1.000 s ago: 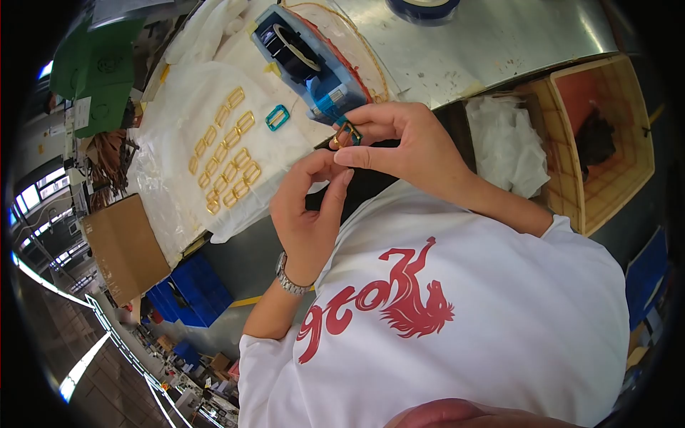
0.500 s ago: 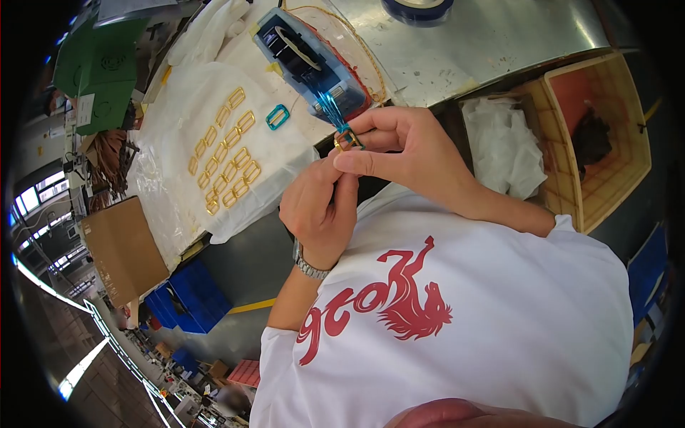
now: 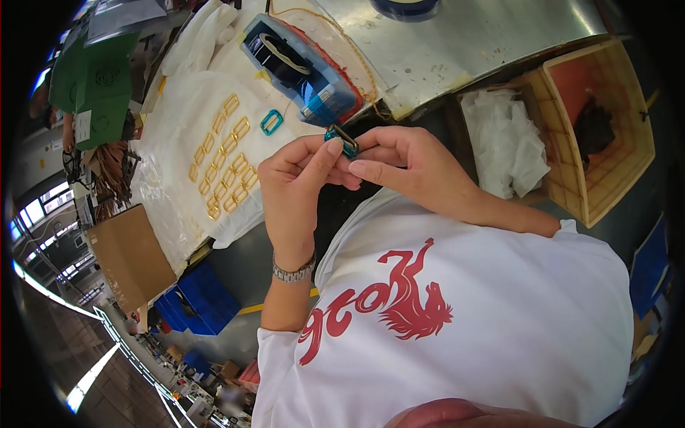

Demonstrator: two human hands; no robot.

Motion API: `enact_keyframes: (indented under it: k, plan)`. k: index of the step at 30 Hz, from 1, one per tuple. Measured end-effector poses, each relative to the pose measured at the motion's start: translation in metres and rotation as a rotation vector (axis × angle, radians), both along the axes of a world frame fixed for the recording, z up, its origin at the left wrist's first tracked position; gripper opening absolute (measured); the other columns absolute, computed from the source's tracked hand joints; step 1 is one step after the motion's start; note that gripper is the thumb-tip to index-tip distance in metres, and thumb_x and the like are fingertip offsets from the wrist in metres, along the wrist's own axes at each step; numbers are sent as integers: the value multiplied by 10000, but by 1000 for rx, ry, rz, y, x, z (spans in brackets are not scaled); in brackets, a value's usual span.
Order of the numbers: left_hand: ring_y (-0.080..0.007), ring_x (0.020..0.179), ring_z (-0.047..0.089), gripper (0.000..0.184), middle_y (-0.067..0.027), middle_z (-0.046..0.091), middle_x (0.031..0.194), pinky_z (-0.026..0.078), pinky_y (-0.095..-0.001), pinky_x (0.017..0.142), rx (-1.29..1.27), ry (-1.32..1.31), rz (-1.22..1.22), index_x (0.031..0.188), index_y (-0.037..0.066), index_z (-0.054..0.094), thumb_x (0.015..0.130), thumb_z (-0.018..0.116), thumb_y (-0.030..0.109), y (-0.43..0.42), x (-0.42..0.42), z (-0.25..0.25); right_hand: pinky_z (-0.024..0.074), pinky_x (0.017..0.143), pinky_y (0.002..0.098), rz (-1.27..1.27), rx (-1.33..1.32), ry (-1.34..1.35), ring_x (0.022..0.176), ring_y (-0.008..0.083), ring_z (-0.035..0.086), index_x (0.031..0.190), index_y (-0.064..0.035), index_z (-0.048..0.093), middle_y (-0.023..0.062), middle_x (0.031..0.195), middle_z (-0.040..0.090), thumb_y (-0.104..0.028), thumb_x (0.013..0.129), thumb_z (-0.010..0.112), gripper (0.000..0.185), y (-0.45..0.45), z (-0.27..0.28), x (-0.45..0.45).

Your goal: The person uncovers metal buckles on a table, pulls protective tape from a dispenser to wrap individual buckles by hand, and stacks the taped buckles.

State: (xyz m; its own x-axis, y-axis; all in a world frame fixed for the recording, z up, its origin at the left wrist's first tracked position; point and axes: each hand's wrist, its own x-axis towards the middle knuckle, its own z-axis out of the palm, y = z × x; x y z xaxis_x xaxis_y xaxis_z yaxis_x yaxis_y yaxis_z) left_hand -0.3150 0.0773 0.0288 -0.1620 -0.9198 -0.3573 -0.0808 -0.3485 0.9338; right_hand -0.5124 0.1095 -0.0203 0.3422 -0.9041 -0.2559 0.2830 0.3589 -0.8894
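A rectangular metal buckle (image 3: pixel 342 140) with teal film on its sides is pinched between my hands. My left hand (image 3: pixel 298 171), with a metal watch on the wrist, has its thumb and index finger closed on the buckle's upper left. The fingertips of my right hand (image 3: pixel 407 162) close on its right end, and its thumb meets the left fingers. Just above them stands a tape dispenser (image 3: pixel 296 68) with a blue film end at its front. To the left, another teal-covered buckle (image 3: pixel 271 122) lies by rows of several gold buckles (image 3: pixel 223 148).
White plastic sheeting (image 3: pixel 168 121) covers the bench. A metal surface (image 3: pixel 457 57) adjoins it, with a blue tape roll (image 3: pixel 405 7) at the top. At right are a wooden box (image 3: pixel 614 178) and crumpled white plastic (image 3: pixel 503 143). A cardboard box (image 3: pixel 132 257) stands at left.
The teal strips between the dispenser and the buckle are no longer stretched; the film now lies around the buckle. My left hand has moved up and left, its thumb now on the buckle.
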Motion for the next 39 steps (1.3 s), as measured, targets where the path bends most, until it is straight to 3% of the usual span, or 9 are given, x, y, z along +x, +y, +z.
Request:
enact_keyframes:
  k: [7,11,13,14,22,29,30,31,39]
  plan:
    - [-191,639,737,182,-96,754,817,638,-310,631,162,88,-111,993,-48,746,1057,730,121,-27,22,-9,584,878,296,120,-70,31,984,136,762,1273,51,698,126,1092,828,-158,997,801,361,-19,-17,-9]
    - [-185,629,732,191,-82,743,819,632,-312,599,216,164,-150,979,-28,734,1070,714,138,-32,25,-9,592,904,329,59,-299,67,1023,174,767,1359,39,687,138,1142,822,-150,959,833,466,-38,-15,-10]
    - [-184,625,730,195,-77,738,816,629,-311,590,235,182,-160,974,-21,729,1075,709,145,-36,29,-10,562,1050,350,142,-269,8,1140,198,750,1461,55,623,151,1234,789,-86,972,819,546,-46,-13,-9]
    - [-182,613,722,203,-71,733,808,623,-312,582,259,202,-165,970,-15,726,1078,705,155,-38,31,-12,562,1050,350,144,-273,7,1140,198,750,1461,55,623,151,1234,789,-86,972,819,546,-48,-13,-8]
    - [-147,557,651,215,-21,667,741,568,-317,524,416,327,-104,931,27,708,1068,724,191,-45,32,-12,600,957,325,-26,-328,93,1016,166,780,1366,49,707,124,1107,817,-151,912,907,535,-45,-20,2]
    - [-91,543,551,177,39,584,702,432,-259,478,583,384,-8,977,64,701,1060,744,215,-44,34,-3,604,932,305,-34,-356,152,982,155,779,1314,50,731,105,1079,821,-176,887,931,523,-46,-10,6]
    - [-81,542,530,170,50,571,698,410,-251,477,613,388,0,992,68,702,1057,749,218,-45,35,-3,603,867,295,-83,-396,142,897,147,764,1242,43,743,103,991,811,-201,903,915,452,-45,-13,10]
    - [-81,542,530,170,50,571,698,410,-251,477,611,386,1,992,68,702,1057,749,218,-46,35,-1,602,803,284,-134,-435,132,812,138,750,1169,36,755,102,904,801,-226,919,899,390,-44,-14,12]
    - [-69,554,516,165,56,563,700,409,-238,501,695,362,5,976,68,686,1045,758,199,-51,34,7,581,756,280,-149,-418,116,780,122,736,1132,29,765,90,867,793,-214,925,889,342,-40,-5,17]
